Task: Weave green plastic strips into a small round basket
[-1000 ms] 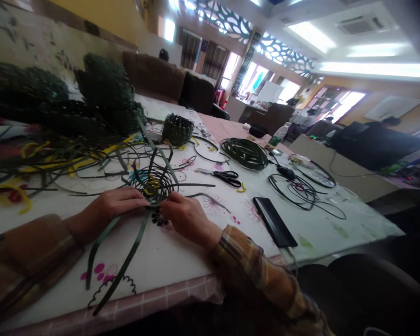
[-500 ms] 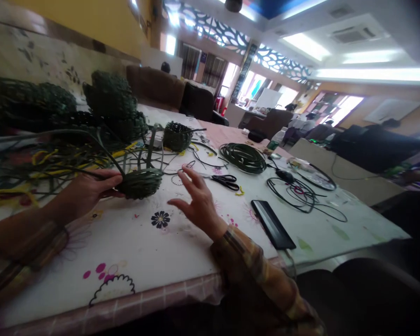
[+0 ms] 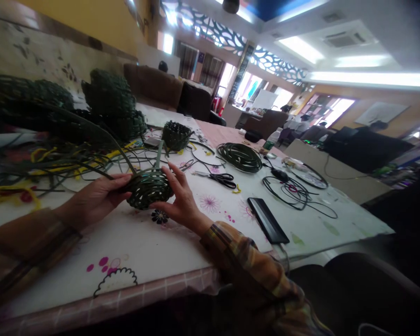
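Observation:
A small half-woven dark green basket (image 3: 149, 188) lies on its side on the flowered tablecloth (image 3: 154, 247), long loose strips trailing from it toward the left and back. My left hand (image 3: 96, 198) grips its left side with fingers curled on the rim. My right hand (image 3: 178, 198) cups its right side, fingers spread against the weave. Both sleeves are plaid.
A finished small green basket (image 3: 176, 134), larger woven green pieces (image 3: 108, 100), loose green and yellow strips (image 3: 49, 158), scissors (image 3: 219, 177), a green strip coil (image 3: 241, 157), black cables (image 3: 294, 191) and a black phone (image 3: 268, 226) lie on the table. Sofas and desks stand behind.
The basket was lifted off the table by my left hand and turned on its side; my right hand let go, hovered open, then came back onto its right side.

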`<state>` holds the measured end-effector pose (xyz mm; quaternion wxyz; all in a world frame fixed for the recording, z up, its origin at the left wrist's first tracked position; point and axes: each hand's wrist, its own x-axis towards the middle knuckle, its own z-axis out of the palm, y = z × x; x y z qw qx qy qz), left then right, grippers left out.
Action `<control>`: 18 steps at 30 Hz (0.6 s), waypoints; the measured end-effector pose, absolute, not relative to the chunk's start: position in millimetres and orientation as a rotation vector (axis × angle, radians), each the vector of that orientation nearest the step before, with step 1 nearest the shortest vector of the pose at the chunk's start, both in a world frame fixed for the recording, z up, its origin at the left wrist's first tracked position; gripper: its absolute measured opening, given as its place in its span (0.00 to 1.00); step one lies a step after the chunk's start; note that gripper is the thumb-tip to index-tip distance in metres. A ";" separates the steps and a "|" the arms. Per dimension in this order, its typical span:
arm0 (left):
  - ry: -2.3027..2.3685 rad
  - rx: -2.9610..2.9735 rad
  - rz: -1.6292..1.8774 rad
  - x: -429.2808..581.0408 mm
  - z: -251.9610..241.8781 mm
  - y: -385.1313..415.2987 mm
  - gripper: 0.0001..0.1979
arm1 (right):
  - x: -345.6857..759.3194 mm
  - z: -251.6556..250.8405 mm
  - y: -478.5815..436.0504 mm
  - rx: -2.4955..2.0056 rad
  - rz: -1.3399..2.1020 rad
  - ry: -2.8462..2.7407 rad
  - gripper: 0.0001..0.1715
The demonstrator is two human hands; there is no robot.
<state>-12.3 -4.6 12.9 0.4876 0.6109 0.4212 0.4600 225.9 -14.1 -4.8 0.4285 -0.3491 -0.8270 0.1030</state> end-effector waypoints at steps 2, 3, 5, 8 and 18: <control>1.003 1.128 1.150 -5.9 12.6 -8.1 0.06 | 226.8 -7.3 -13.9 -0.856 0.293 -2.034 0.54; 0.989 0.954 1.159 -2.2 13.0 -10.1 0.06 | 227.3 -8.2 -13.5 -0.848 0.305 -2.009 0.51; 0.978 0.825 1.190 4.8 14.5 -13.3 0.06 | 228.3 -9.4 -12.1 -0.845 0.324 -1.956 0.45; 0.982 0.799 1.224 11.6 19.5 -15.8 0.05 | 229.1 -9.8 -10.0 -0.810 0.355 -1.910 0.40; 1.100 1.042 1.361 9.9 49.4 -24.4 0.15 | 238.0 14.5 -4.1 -0.890 0.107 -1.860 0.32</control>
